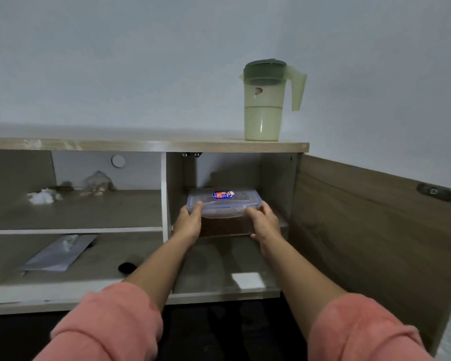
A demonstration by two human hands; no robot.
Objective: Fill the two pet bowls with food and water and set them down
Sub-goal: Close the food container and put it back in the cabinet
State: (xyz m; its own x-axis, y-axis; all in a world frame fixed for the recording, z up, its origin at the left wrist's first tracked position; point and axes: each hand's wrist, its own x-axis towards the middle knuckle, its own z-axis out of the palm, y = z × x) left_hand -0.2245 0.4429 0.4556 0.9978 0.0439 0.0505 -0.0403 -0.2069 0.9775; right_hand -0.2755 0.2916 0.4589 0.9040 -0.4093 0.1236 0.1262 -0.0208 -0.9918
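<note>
the tub (223,204) sits at centre frame, on the upper shelf (283,224) of the right compartment of the cabinet (141,145), clear-lidded with brown stuff inside that i take for the pet food. my left hand (188,222) holds its left end, fingers curled up onto the lid edge, and my right hand (264,221) wraps the right end, so both pinch the tub between them. to do this well i'd keep it level, draw it straight out toward me and mind the door (375,217) standing open at right frame. the lid has a blue and red sticker, too small to read. the green jug (264,105) stands on the cabinet top, upper right, with a small red mark i can't make out. no bowls are in view
</note>
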